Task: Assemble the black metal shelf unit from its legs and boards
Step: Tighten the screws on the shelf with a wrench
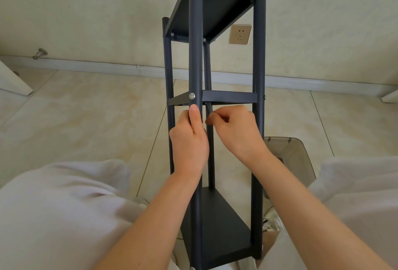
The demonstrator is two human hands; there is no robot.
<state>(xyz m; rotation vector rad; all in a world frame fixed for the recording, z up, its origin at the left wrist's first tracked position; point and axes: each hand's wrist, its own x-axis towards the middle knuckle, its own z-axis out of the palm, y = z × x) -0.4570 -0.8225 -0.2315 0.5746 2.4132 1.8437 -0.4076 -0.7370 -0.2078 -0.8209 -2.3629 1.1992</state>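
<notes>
The black shelf unit [217, 226] rises off the floor [86, 119] between the seated person's knees, with three boards fixed among its four legs. The left hand [189, 142] grips the near left leg [195, 54]. Its fingers are wrapped round the tube and the thumb is laid straight up it, the tip just under the screw [192, 96] that joins the leg to the middle board [229, 96]. I'd say that hold is there to steady the frame against twisting.

Just to the right, the right hand [237, 134] pinches a thin grey hex key [209, 107] in its curled fingertips. The key's far end reaches up beneath the board's front rail, seemingly to a fastener I can't see. Room for turning looks tight, since the key sits between the near left leg and a rear leg, with the rail's edge just above. Farther right, the near right leg [258, 65] stands clear of the hand, and the wall [323, 22] lies well behind.
</notes>
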